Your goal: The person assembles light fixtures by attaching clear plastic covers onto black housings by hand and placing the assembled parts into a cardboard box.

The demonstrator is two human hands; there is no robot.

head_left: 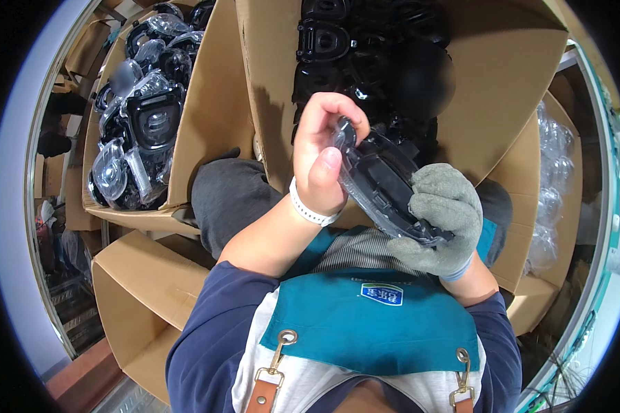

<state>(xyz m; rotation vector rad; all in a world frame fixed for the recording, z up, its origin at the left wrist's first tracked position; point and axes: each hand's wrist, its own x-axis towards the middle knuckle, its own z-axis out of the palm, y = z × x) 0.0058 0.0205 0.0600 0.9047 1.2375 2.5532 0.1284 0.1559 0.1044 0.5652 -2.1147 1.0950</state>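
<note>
Upper L of frame: cardboard box w/ jumbled black & clear pcs. Top ctr: second box w/ black parts. R side: third box w/ clear shiny items. Black plastic part is mid-frame, R of ctr, in both hands: bare L hand half-curled round upper end; gloved R hand clasping lower R end.

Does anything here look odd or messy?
Mildly odd: on the black piece, the right fingers wear a grey glove while the left fingers are bare. The black parts in the left carton lie jumbled, unlike the rows in the middle carton.
</note>
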